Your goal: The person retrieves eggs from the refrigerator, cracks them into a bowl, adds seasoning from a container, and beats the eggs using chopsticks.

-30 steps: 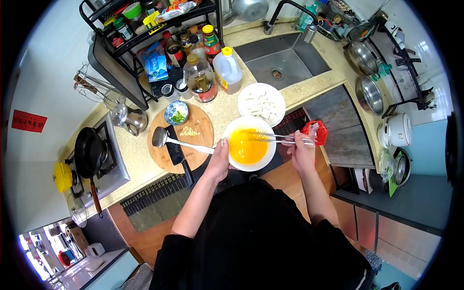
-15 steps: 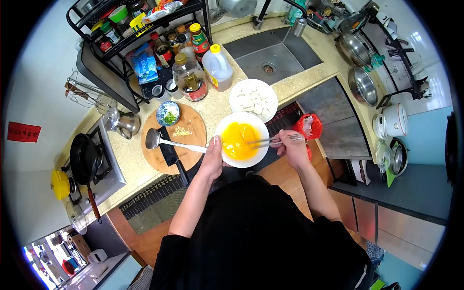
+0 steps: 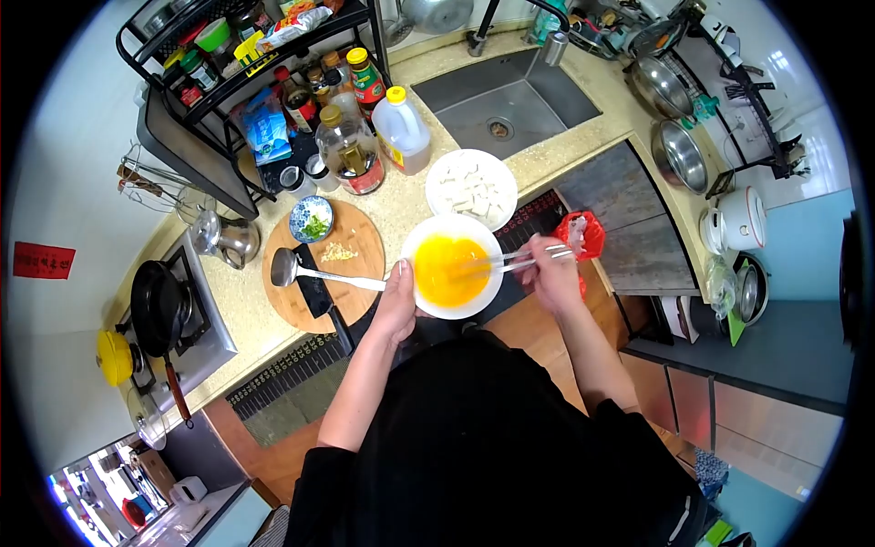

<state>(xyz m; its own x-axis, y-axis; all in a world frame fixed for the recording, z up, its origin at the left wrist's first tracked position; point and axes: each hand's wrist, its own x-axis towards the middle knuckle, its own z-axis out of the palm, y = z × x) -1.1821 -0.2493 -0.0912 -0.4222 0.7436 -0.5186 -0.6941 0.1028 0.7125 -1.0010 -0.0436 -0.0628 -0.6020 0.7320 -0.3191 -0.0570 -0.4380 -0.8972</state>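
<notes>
My left hand [image 3: 397, 303] grips the left rim of a white bowl [image 3: 488, 301], thumb on top. Yellow beaten egg [image 3: 451, 272] fills the bowl's bottom. Between the fingers of my right hand [image 3: 550, 276] is a pair of metal chopsticks [image 3: 513, 260], whose tips are blurred in the egg. Just beyond the bowl sits a plate of white tofu cubes [image 3: 471, 189]. To the left, a ladle [image 3: 342, 279] and a black-bladed knife [image 3: 316, 294] lie across a round wooden cutting board [image 3: 363, 232], with chopped garlic [image 3: 341, 252] and a small blue bowl of green onion [image 3: 312, 220].
A sink [image 3: 510, 108] is set into the counter at the back. Bottles and a plastic jug [image 3: 402, 132] stand by a black rack [image 3: 246, 68]. A frying pan [image 3: 157, 308] rests on the stove at left. A red bag [image 3: 581, 235] hangs right of the bowl.
The chopsticks have swept through the egg, which now looks smoother and more evenly yellow. My right hand has shifted slightly; my left hand keeps its hold on the bowl.
</notes>
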